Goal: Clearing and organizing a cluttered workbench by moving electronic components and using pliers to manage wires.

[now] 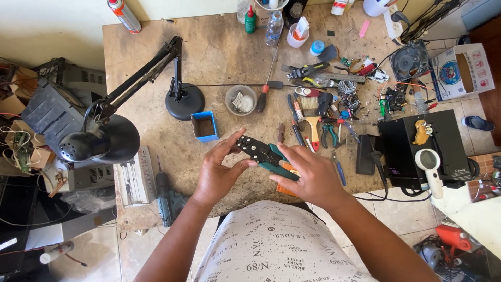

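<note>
A worn, stained brown desk (224, 47) fills the middle of the frame. On it, left of centre, stand a black lamp base (185, 101), a small blue open box (204, 126) and a clear round dish (240, 100). To the right lie a paintbrush (312, 120), pliers (329, 133) (green-handled), screwdrivers and a black box (422, 146) at the right edge.

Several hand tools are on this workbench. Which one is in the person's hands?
The flat black crimping tool with teal handles, gripped by both the left hand and right hand. The smaller teal-handled pliers lie untouched on the bench.
</note>
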